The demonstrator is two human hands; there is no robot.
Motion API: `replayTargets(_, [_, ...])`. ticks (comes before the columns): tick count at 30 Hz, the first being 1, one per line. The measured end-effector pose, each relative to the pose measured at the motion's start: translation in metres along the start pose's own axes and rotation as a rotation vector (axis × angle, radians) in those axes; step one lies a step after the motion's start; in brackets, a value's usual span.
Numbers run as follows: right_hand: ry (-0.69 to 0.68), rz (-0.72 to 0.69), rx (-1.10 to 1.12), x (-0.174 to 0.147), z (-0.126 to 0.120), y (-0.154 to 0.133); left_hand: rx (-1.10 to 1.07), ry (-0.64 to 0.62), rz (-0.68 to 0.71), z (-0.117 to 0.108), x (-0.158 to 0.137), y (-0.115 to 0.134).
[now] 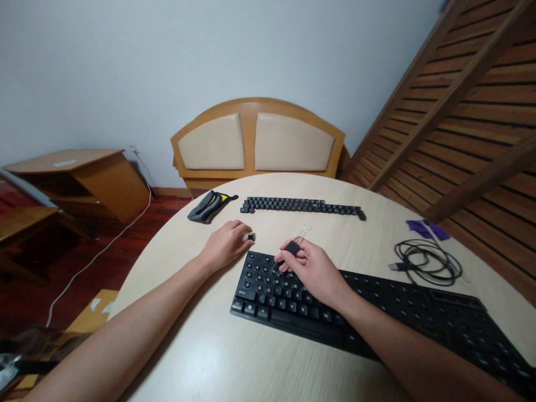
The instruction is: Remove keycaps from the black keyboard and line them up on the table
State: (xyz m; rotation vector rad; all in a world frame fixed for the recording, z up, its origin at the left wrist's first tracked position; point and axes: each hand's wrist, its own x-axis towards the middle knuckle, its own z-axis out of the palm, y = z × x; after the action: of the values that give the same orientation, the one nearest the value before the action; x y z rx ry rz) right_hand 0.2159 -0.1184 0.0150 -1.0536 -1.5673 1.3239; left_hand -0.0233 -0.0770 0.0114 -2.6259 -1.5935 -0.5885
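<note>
A black keyboard (288, 322) lies slantwise across the table's front right. Many of its upper keycaps are off, showing bare key posts, while lower-row keys and the space bar are in place. My left hand (226, 243) rests on the table beyond the keyboard's left corner, fingertips closed on a small black keycap (251, 237). Over the keyboard's upper left part, my right hand (316, 271) grips a wire keycap puller (292, 247) with a black handle. One wire end points up and away; the other is down near the keys, partly hidden by fingers.
Loose keycaps (285, 205) stand in rows at the table's back. A grey, black and yellow pouch (209, 206) lies at back left. On the right are a coiled USB cable (427, 262) and a purple cloth (427, 229). The round table (188, 346) has a curved edge.
</note>
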Motion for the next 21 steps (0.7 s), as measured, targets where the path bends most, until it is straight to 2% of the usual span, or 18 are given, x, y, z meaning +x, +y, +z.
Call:
replayTargets(7, [-0.002, -0.006, -0.002, 0.001, 0.001, 0.002, 0.040, 0.081, 0.056, 0.005, 0.011, 0.002])
replayTargets(13, [-0.002, -0.005, -0.004, 0.002, 0.002, -0.001, 0.079, 0.147, 0.147, 0.005, 0.057, -0.013])
replayTargets(17, [0.000, 0.003, 0.013, 0.002, 0.002, -0.001, 0.086, 0.238, 0.127, 0.019, 0.081, -0.026])
replayTargets(21, [0.005, 0.023, 0.012, 0.001, 0.003, 0.000, 0.081, 0.275, 0.112, 0.036, 0.085, -0.035])
